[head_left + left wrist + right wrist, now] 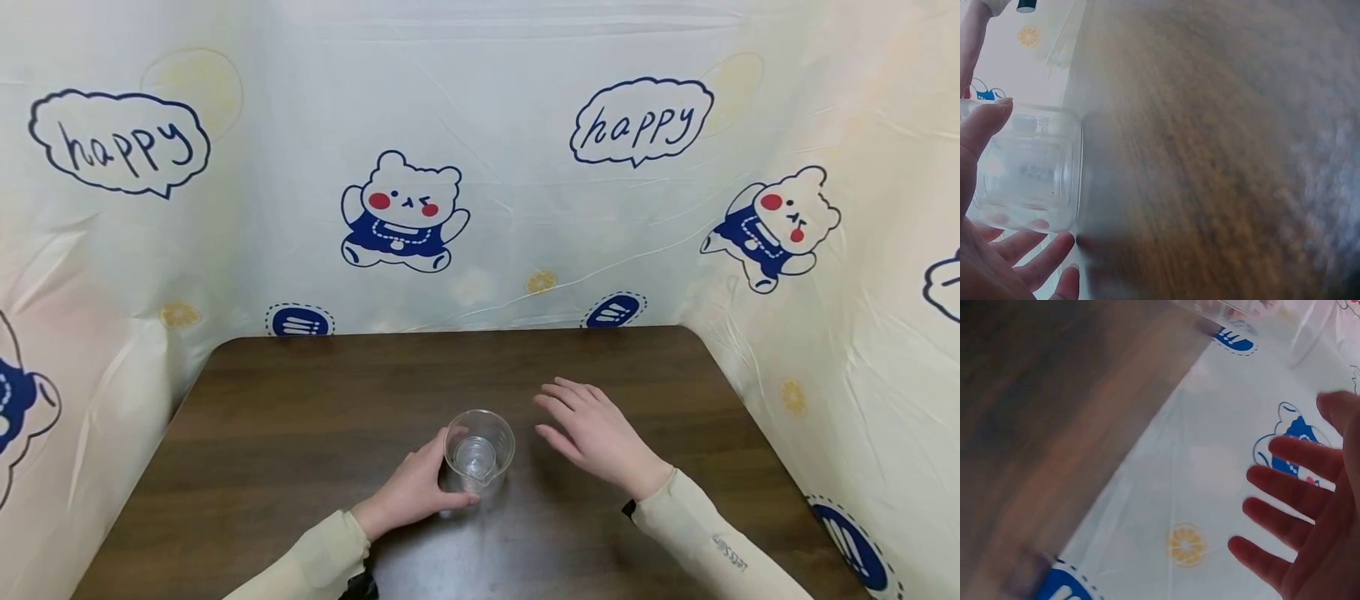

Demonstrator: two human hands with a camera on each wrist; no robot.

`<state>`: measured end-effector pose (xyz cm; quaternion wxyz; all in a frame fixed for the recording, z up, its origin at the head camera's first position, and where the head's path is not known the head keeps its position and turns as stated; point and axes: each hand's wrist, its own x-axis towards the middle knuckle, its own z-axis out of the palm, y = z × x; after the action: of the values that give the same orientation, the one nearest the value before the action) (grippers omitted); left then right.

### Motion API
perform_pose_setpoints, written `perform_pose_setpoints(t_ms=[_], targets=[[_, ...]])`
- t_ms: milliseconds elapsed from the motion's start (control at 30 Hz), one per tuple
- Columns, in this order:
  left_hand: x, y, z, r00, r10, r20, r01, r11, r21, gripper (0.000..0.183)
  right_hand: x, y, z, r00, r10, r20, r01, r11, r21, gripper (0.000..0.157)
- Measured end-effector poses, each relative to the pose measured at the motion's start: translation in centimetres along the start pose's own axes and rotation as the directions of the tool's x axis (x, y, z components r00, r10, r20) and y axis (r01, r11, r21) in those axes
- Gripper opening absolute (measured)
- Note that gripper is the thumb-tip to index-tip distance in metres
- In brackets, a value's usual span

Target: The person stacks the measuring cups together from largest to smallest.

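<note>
A clear glass beaker [495, 479] with a spout stands upright on the brown table near its middle. Inside it shows what looks like a smaller clear glass vessel [475, 457]. My left hand [412, 490] grips the beaker from the left, thumb on the near side and fingers on the far side. In the left wrist view, the thumb and fingers lie on either side of the beaker wall [1060, 128], which bears faint printed marks. To the right of the beaker, my right hand [592, 432] hovers with fingers extended, apart from the glass and holding nothing.
The dark wooden table [315, 400] has rounded far corners. A pale curtain [517, 208] printed with bears and the word "happy" hangs behind it and along both sides.
</note>
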<state>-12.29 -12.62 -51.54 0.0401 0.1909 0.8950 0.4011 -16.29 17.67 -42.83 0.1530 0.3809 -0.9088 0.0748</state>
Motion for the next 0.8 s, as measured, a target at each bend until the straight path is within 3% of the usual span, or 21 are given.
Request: perform_pose_setpoints(t_ms=[367, 600, 800], targets=[[-0.2, -0.1, 0.2, 1.000, -0.009, -0.015, 0.009, 1.000, -0.009, 0.097, -1.8, -0.3, 2.7, 0.980, 0.195, -0.039, -0.196, 0.981, -0.004, 0.056], [-0.2, 0.0, 0.2, 1.000, -0.001, -0.024, 0.001, 1.000, 0.002, 0.096, -2.7, -0.3, 4.4, 0.971, 0.235, -0.044, -0.238, 0.969, -0.062, 0.074], [-0.2, 0.0, 0.2, 1.000, 0.003, -0.022, -0.003, 1.000, 0.009, 0.098, -3.0, -0.7, 5.1, 0.957, 0.280, -0.079, -0.286, 0.956, -0.070, 0.073]])
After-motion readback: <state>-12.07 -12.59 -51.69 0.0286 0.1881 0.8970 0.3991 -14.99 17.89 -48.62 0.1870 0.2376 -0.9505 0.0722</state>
